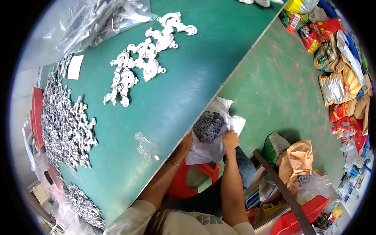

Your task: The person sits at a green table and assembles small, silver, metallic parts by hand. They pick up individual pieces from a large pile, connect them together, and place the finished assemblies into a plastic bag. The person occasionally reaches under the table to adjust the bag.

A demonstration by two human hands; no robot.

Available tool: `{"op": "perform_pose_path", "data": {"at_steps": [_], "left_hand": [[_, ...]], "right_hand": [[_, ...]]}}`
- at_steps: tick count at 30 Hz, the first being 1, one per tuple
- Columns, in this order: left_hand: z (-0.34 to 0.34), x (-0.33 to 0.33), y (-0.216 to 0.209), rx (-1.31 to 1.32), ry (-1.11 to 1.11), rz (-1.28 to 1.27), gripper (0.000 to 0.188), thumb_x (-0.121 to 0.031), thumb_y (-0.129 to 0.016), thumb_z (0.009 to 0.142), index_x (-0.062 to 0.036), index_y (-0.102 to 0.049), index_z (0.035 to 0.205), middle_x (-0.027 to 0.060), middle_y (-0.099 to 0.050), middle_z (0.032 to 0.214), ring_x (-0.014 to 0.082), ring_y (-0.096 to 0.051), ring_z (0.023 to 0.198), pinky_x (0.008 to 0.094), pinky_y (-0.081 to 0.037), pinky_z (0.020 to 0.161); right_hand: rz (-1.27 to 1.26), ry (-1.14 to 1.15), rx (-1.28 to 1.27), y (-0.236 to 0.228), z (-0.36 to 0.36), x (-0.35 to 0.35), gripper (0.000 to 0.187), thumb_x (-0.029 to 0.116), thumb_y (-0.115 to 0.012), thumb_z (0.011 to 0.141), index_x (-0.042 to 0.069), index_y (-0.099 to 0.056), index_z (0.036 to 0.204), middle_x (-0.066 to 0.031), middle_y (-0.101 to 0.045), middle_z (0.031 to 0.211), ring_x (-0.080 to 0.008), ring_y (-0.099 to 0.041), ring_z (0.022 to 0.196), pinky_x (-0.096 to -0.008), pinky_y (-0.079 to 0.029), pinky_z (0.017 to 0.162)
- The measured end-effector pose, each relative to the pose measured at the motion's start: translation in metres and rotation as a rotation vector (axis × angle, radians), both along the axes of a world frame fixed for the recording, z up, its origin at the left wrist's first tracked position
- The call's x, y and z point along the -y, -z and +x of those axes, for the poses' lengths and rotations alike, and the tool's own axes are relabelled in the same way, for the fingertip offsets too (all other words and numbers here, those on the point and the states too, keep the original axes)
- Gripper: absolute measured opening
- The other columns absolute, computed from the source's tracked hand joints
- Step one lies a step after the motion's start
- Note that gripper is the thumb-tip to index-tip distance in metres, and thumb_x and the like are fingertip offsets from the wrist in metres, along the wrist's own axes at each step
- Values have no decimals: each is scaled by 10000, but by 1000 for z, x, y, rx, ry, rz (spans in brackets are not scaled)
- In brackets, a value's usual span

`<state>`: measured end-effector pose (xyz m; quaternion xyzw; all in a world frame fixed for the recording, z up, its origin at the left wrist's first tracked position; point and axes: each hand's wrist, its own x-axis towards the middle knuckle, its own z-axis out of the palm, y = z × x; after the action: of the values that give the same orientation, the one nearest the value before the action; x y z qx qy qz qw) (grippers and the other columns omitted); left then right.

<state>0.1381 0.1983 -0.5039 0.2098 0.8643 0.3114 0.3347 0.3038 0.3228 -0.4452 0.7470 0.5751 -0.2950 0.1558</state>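
Note:
A white woven sack (204, 152) stands beside the table edge, its mouth spread apart. Inside lies a heap of small dark grey metal pieces (209, 127). My right hand (230, 141) is closed round the sack's right rim, where the white cloth bunches up. On the sack's left side is my left hand (187, 141), close against the table edge; its fingers are hidden. Several silvery ornamental castings (147, 55) with curled shapes lie on the green table (176, 92), away from both hands.
A big pile of small grey castings (66, 121) covers the table's left side, near a white paper (75, 67). A clear bag of long metal parts (103, 21) lies at the back. Filled bags (333, 88) line the right. A red stool (182, 182) stands below the sack.

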Motion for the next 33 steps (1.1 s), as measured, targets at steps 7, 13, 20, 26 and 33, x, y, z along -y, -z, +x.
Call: {"op": "perform_pose_path", "data": {"at_steps": [7,13,20,26,33], "left_hand": [[8,-53,-81,-55,206,107,136,-39,-580,698,63,-601,785,253,-583,713,388,-591,753,419,-455,642],[-48,-5,36,-320,67,133,148,-10,-513,720,65,-593,819,160,-589,634,173,-581,622,331,-425,558],[-22,-32,8,-49,0,100,165,-24,-523,740,66,-585,864,162,-606,695,161,-571,659,323,-426,587],[-22,-23,-12,-109,99,174,161,-2,-540,735,61,-579,878,215,-602,737,251,-612,710,326,-444,616],[-9,-6,-5,-317,238,82,577,-109,-636,695,40,-384,1193,217,-564,951,355,-533,930,413,-404,812]], "right_hand": [[331,569,-194,13,18,-27,268,224,-524,775,-29,-605,747,-239,-597,766,-410,-567,764,-467,-435,683],[332,489,-207,4,-15,-26,268,237,-541,773,-22,-610,751,-237,-601,770,-395,-579,748,-443,-439,688],[258,207,-197,-1,-15,-21,313,272,-543,793,-28,-614,741,-255,-590,729,-404,-581,717,-449,-446,680],[343,259,-278,-11,-16,-10,364,314,-555,796,-36,-596,703,-240,-585,684,-400,-572,679,-440,-430,650],[132,427,-222,-14,-34,-11,356,306,-535,779,-40,-596,841,-266,-593,884,-398,-554,926,-434,-418,821]]}}
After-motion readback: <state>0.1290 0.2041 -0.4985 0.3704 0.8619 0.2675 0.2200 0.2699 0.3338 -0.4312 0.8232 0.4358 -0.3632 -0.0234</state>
